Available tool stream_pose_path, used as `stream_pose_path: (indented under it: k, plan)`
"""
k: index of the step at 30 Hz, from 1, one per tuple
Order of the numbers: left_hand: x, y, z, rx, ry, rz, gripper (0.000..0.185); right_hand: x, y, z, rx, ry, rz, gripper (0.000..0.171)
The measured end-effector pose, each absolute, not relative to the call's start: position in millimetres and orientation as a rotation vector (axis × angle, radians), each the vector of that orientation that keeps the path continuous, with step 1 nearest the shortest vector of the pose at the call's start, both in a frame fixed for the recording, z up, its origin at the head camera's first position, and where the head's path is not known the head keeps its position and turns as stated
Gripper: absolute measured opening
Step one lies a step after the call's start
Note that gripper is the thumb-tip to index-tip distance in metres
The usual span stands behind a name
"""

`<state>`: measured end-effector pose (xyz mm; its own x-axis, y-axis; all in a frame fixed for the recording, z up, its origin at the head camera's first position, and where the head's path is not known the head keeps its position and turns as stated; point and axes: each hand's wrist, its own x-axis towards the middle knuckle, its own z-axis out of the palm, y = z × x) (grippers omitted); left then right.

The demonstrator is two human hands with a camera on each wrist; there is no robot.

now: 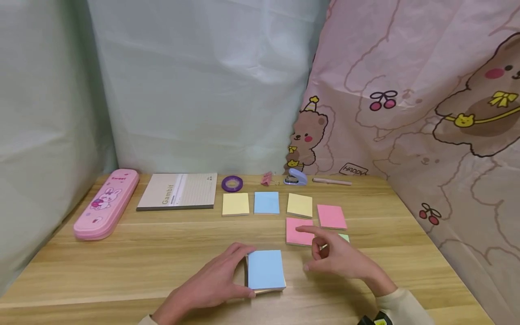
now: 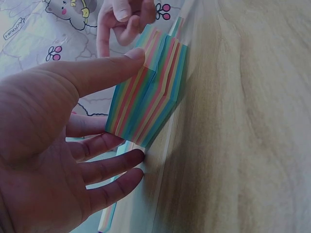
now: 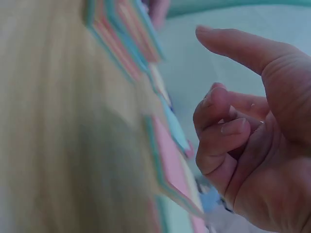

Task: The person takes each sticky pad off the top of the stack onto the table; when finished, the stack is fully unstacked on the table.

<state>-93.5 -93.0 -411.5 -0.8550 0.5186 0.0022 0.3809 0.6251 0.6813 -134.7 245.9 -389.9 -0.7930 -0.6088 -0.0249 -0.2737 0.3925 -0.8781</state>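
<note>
My left hand (image 1: 213,280) holds a stack of sticky note pads (image 1: 266,270), blue on top, between its thumb and fingers near the front of the table. In the left wrist view the striped edges of the sticky note pads (image 2: 163,104) show two blocks, one on the other. The right hand (image 1: 340,258) hovers with nothing in it, its index finger and thumb stretched out and the other fingers curled. Beneath its index finger is a pink pad (image 1: 293,237). A green pad (image 1: 345,237) is mostly hidden behind this hand.
Behind lie a yellow pad (image 1: 235,204), a blue pad (image 1: 266,202), another yellow pad (image 1: 299,205) and a second pink pad (image 1: 331,217). Along the back are a pencil case (image 1: 107,203), notebook (image 1: 178,191), purple tape roll (image 1: 232,183), pink clip (image 1: 266,178), stapler (image 1: 296,177) and pen (image 1: 332,181).
</note>
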Motion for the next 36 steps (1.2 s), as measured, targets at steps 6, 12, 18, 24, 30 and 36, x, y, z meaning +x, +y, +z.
stream_pose_path:
  k: [6, 12, 18, 24, 30, 36]
  plan:
    - [-92, -94, -410, 0.745, 2.647, 1.051, 0.088, -127, 220, -407, -0.794, 2.182, -1.346, 0.088]
    - [-93, -94, -411, 0.755, 2.656, 1.055, 0.089, -123, 205, -414, -0.823, 2.216, -1.248, 0.092]
    - [-93, -95, -412, 0.764, 2.654, 1.062, 0.088, -121, 197, -417, -0.833, 2.324, -1.146, 0.092]
    - [-93, -95, -412, 0.767, 2.654, 1.068, 0.088, -120, 195, -416, -0.812, 2.354, -1.12, 0.09]
    - [-93, -95, -413, 0.78, 2.665, 1.063, 0.088, -120, 195, -415, -0.792, 2.347, -1.115, 0.087]
    - [-93, -94, -412, 0.772, 2.661, 1.05, 0.089, -120, 196, -418, -0.777, 2.32, -1.137, 0.086]
